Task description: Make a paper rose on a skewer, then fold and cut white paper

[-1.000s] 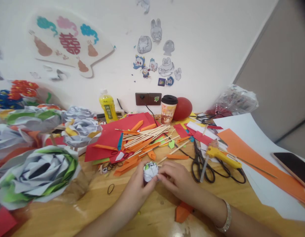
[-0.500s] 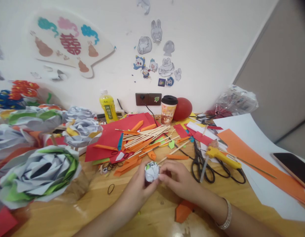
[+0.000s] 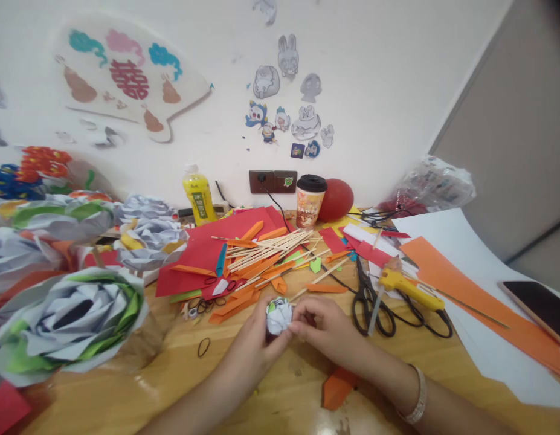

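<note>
At the far left, a large white-and-green paper flower stands on the worktop, with a dark elastic loop lying to its right. The left forearm rises diagonally from the bottom edge; the left hand is turned inward, its grip clamped around a small paper flower, thumb along the near side. This flower sits up between the two hands, above the worktop. The right hand comes in from the lower right, fingers curled, thumb and forefinger at the flower's right edge; I cannot tell whether that grip pinches paper. A bracelet rings the right wrist. Farther right lie black-handled scissors and a yellow glue gun.
</note>
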`<state>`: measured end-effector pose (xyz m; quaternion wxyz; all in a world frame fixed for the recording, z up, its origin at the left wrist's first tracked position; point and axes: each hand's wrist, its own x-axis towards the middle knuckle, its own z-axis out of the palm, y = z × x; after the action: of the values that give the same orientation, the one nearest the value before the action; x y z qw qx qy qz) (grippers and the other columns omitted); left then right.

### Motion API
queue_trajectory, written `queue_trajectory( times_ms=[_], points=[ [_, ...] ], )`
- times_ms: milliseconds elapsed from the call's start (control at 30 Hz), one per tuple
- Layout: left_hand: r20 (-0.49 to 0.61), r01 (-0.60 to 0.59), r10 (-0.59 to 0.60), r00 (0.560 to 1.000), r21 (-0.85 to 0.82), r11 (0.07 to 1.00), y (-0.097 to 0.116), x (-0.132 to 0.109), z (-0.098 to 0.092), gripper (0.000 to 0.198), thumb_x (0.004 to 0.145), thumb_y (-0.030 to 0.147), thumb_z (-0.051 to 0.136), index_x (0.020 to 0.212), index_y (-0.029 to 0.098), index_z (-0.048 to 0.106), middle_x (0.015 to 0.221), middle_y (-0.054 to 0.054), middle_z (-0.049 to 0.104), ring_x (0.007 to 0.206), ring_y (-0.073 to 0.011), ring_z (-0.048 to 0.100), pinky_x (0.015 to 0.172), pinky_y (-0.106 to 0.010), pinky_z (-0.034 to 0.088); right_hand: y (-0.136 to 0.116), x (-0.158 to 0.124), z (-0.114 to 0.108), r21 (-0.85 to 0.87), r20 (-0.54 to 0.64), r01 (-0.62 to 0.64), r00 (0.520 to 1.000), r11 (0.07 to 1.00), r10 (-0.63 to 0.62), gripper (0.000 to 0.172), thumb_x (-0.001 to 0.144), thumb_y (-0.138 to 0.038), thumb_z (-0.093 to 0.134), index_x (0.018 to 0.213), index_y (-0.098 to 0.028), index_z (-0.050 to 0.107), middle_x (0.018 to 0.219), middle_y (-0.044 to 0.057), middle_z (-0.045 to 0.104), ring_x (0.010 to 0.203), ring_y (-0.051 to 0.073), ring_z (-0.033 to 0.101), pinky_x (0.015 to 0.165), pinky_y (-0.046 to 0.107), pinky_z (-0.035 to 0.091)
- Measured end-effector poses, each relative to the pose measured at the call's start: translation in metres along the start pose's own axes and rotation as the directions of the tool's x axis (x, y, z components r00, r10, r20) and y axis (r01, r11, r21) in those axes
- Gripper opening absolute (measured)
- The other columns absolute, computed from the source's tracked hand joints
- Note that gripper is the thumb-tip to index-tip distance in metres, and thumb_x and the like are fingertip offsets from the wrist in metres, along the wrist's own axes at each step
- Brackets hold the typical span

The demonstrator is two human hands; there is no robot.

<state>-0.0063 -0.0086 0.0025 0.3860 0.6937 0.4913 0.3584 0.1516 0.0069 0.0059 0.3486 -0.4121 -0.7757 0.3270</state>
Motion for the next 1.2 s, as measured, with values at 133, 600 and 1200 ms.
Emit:
queue_trajectory(
  times_ms=[133, 600, 1200],
  points=[
    [-0.01, 0.004, -0.004, 1.0, 0.015, 1.0, 0.0, -0.001, 0.0, 0.026, 0.077, 0.028, 0.051, 0.1, 0.019, 0.043, 0.089, -0.004, 0.058, 0.08, -0.0185, 0.054, 0.072, -0.029, 0.042, 0.004, -0.002, 0.0, -0.245, 0.002, 0.241, 0.969, 0.939, -0.249, 0.017, 0.084, -0.023, 0.048, 0.071, -0.017, 0.056, 0.067, 0.001, 0.056, 0.064, 0.013, 0.049, 0.058, 0.023, 0.036],
    [0.013, 0.03, -0.03, 0.999, 0.028, 0.999, 0.001, -0.002, 0.0, 0.025, 0.077, 0.029, 0.051, 0.098, 0.018, 0.044, 0.085, -0.003, 0.059, 0.076, -0.017, 0.054, 0.068, -0.026, 0.042, 0.011, -0.001, -0.001, -0.665, 0.131, 0.489, 0.821, 0.564, -0.556, 0.022, 0.088, -0.019, 0.038, 0.076, -0.013, 0.056, 0.068, 0.005, 0.058, 0.063, 0.017, 0.046, 0.057, 0.028, 0.033],
    [0.03, 0.04, -0.041, 0.999, 0.056, 0.998, -0.002, -0.001, -0.001, 0.02, 0.076, 0.027, 0.05, 0.093, 0.018, 0.047, 0.084, -0.004, 0.059, 0.076, -0.0176, 0.054, 0.069, -0.027, 0.042, 0.012, 0.002, -0.003, -0.444, 0.113, 0.432, 0.896, 0.785, -0.429, 0.032, 0.09, -0.026, 0.034, 0.073, -0.015, 0.06, 0.066, 0.006, 0.062, 0.062, 0.014, 0.054, 0.058, 0.024, 0.042]
  ],
)
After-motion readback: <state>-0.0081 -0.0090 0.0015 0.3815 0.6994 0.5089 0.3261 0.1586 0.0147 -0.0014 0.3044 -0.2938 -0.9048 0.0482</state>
